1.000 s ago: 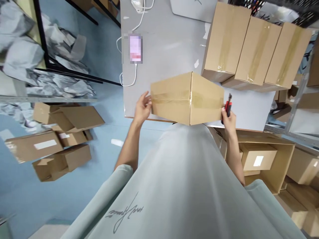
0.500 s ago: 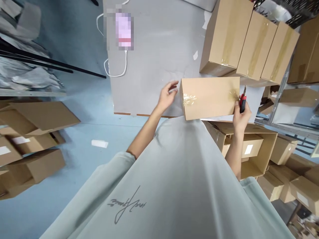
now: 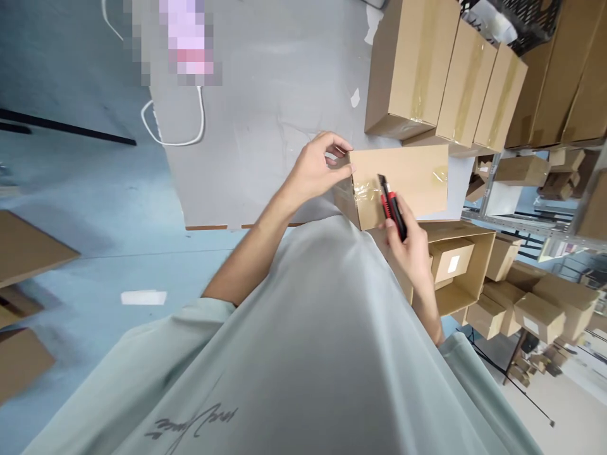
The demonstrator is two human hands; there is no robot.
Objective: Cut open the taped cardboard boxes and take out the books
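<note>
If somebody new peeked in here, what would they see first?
Probably the red-and-black cutter in the right hand, held above the cardboard box in the middle. Next, perhaps the bright pink, blurred-out patch at the upper left, with a white cable looping below it. Then the row of three taped boxes at the upper right.

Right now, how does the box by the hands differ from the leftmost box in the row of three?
The near box lies crosswise; the row box points away. The near box's upper face shows tape only near its ends; the row box's has a lengthwise strip. Both are brown cardboard.
</note>
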